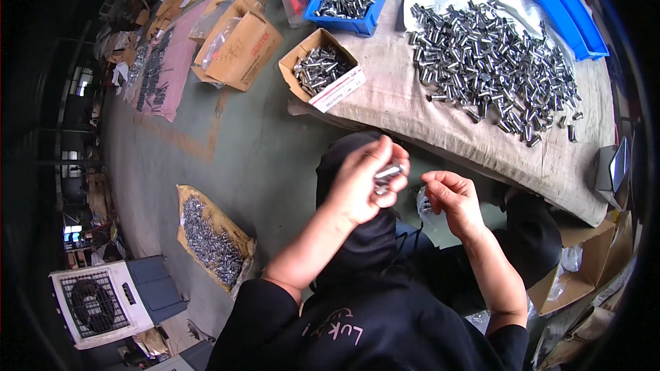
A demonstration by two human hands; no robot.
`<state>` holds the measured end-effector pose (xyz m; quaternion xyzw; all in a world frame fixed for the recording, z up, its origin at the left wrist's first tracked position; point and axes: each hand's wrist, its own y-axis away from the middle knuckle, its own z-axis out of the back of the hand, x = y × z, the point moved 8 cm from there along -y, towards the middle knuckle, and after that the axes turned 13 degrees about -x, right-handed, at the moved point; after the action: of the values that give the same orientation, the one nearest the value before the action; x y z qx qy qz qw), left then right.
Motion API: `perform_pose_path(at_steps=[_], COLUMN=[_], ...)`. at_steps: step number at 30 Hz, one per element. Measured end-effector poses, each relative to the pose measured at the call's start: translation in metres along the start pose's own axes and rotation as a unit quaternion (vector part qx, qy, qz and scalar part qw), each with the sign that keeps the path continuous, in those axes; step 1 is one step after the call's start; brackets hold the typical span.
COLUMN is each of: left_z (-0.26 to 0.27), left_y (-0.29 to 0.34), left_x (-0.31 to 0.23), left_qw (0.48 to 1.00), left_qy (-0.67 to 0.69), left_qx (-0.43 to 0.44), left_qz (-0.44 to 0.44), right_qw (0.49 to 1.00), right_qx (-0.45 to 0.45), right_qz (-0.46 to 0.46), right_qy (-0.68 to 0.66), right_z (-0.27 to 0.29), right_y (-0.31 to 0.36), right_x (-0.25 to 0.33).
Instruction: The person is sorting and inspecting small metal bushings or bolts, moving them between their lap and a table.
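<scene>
My left hand (361,177) is closed around a few shiny metal pins (388,174), held above my dark-clothed lap. To its right, my right hand (455,200) has its thumb and fingertips pressed together; whatever is between them is too small or hidden to make out. Just left of and below those fingertips is a clear plastic bag (422,200) with small metal pieces in it, and I cannot tell whether the hand touches it. A wide heap of short headed metal pins (491,62) lies on the cloth-covered table (385,106) beyond my hands.
A blue bin (375,24) and an open carton (295,79), both holding pins, stand at the table's left. An empty blue tray (567,14) lies far right. On the floor are a brown carton (251,51), a sheet of small parts (237,233) and a fan unit (96,302).
</scene>
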<state>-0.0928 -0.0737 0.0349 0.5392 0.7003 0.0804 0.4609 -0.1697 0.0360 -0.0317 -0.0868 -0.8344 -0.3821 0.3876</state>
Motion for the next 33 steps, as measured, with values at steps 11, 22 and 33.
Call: perform_pose_path(at_steps=[11, 22, 33], left_z=[0.013, 0.018, 0.033], left_y=[-0.021, -0.006, 0.003], left_x=[0.067, 0.075, 0.067], left_qw=[0.989, 0.993, 0.986], left_qy=[-0.025, -0.023, -0.083], left_qx=[-0.142, -0.108, -0.146], left_qz=[-0.044, 0.053, 0.01], right_qw=[0.854, 0.967, 0.985], right_qx=[-0.02, 0.006, 0.047], right_qz=[0.415, 0.241, 0.166], right_qy=[0.311, 0.085, -0.004], right_z=[-0.021, -0.004, -0.008], right_y=[0.03, 0.015, 0.015], right_x=[0.052, 0.027, 0.016])
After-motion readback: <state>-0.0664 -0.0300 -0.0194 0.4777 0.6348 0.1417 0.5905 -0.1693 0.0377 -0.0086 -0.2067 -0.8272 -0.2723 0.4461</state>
